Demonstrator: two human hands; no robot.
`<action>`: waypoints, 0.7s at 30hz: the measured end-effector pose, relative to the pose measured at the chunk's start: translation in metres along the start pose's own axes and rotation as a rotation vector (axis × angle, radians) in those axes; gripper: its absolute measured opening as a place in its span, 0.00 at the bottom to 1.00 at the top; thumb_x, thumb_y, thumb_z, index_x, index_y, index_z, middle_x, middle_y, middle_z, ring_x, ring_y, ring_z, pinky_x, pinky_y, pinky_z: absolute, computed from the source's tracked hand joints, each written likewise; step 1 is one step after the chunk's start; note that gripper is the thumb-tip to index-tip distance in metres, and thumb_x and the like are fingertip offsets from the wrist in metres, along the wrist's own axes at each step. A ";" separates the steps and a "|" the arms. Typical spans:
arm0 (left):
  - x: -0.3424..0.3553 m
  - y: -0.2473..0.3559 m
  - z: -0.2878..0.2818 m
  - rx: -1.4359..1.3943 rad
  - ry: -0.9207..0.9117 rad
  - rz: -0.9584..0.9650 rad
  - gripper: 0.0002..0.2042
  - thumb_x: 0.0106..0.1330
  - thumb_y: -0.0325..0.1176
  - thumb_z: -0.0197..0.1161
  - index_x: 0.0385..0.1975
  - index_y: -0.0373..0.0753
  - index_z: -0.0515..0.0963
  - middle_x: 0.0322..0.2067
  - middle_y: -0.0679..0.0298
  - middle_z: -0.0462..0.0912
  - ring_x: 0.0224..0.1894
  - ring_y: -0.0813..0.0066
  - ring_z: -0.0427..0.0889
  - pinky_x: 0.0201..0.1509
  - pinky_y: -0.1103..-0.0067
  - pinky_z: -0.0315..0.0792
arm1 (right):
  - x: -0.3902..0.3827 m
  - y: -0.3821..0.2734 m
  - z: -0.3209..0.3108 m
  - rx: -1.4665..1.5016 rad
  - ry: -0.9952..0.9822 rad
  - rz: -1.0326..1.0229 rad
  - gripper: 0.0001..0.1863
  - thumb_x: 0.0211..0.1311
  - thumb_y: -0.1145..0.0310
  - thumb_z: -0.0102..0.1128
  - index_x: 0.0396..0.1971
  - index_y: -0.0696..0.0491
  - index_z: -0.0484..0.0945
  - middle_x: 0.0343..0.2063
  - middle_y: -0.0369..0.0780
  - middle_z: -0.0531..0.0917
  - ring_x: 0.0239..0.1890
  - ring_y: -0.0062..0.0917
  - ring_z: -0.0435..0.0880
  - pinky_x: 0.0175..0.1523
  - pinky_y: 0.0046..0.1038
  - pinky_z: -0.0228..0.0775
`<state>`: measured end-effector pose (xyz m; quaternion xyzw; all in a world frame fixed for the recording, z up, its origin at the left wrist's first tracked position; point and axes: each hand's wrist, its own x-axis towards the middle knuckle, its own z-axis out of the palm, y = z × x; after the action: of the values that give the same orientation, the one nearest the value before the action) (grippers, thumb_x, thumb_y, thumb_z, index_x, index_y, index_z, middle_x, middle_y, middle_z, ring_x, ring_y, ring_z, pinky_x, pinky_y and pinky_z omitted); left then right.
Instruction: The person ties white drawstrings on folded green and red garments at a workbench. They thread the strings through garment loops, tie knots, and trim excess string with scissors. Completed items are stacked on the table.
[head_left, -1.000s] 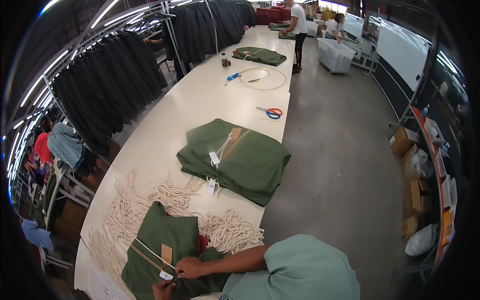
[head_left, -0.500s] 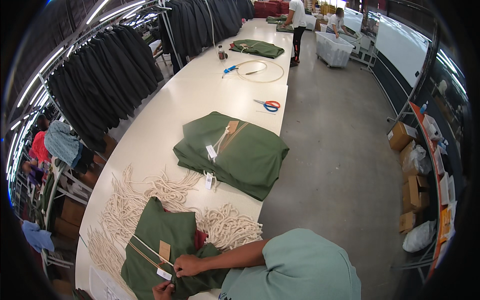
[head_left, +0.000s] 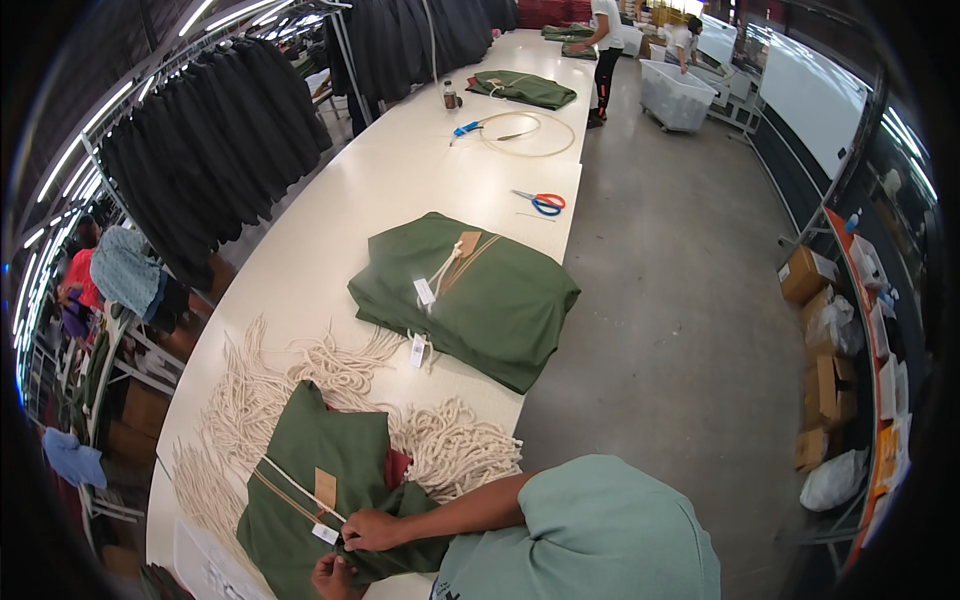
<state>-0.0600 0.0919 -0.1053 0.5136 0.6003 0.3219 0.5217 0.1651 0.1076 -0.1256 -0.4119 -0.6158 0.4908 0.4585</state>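
At the bottom, a folded green garment (head_left: 285,520) with red inside lies among piles of cream cords (head_left: 455,450), with a brown tag (head_left: 325,488), white and tan strings and a white label (head_left: 324,532) on it. My right hand (head_left: 368,530) is closed at the white cord just beside the label. My left hand (head_left: 335,574) is below it, fingers pinched at the garment's edge; what is between them is too small to make out. Beyond lies a larger folded green garment (head_left: 480,310) with tags and cords.
The long white table (head_left: 400,170) holds scissors (head_left: 545,203), a coiled tube (head_left: 520,135), a bottle (head_left: 449,95) and more green garments (head_left: 520,88). Dark garments hang on racks (head_left: 200,150) left. Co-workers stand left and far ahead (head_left: 605,55). A wheeled bin (head_left: 672,100) and shelving with boxes are right.
The view has shifted, so the table and garments appear higher in the picture. Both my hands remain at the same part of the near garment, with only slight finger movement.
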 end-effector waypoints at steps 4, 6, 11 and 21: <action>-0.009 -0.005 0.024 -0.448 0.034 0.037 0.05 0.65 0.25 0.62 0.38 0.34 0.76 0.28 0.65 0.76 0.28 0.75 0.73 0.31 0.77 0.71 | -0.006 -0.006 0.008 -0.055 -0.117 0.046 0.13 0.61 0.60 0.62 0.32 0.55 0.80 0.28 0.45 0.83 0.32 0.37 0.83 0.39 0.37 0.72; -0.011 -0.009 0.025 -0.451 0.162 -0.069 0.02 0.70 0.25 0.58 0.38 0.34 0.75 0.33 0.66 0.75 0.34 0.76 0.74 0.36 0.80 0.70 | -0.006 -0.009 0.006 -0.102 -0.077 0.011 0.15 0.64 0.58 0.61 0.34 0.56 0.80 0.31 0.46 0.83 0.36 0.39 0.83 0.42 0.38 0.73; -0.017 -0.019 0.026 -0.760 0.108 0.037 0.04 0.72 0.25 0.56 0.33 0.38 0.72 0.31 0.67 0.72 0.30 0.77 0.70 0.33 0.81 0.67 | -0.010 -0.014 -0.038 -0.373 -0.259 0.126 0.23 0.64 0.50 0.61 0.23 0.58 0.82 0.22 0.48 0.82 0.29 0.44 0.83 0.37 0.40 0.74; -0.015 -0.032 0.014 -0.868 0.481 -0.147 0.05 0.73 0.34 0.59 0.37 0.40 0.76 0.28 0.68 0.78 0.29 0.77 0.79 0.33 0.81 0.73 | -0.058 -0.084 -0.128 -0.788 -0.361 -0.198 0.14 0.57 0.61 0.70 0.21 0.55 0.80 0.39 0.42 0.81 0.50 0.42 0.78 0.52 0.41 0.70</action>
<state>-0.0567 0.0669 -0.1336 0.1169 0.5489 0.6135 0.5556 0.2977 0.0661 -0.0397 -0.4017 -0.8627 0.2362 0.1963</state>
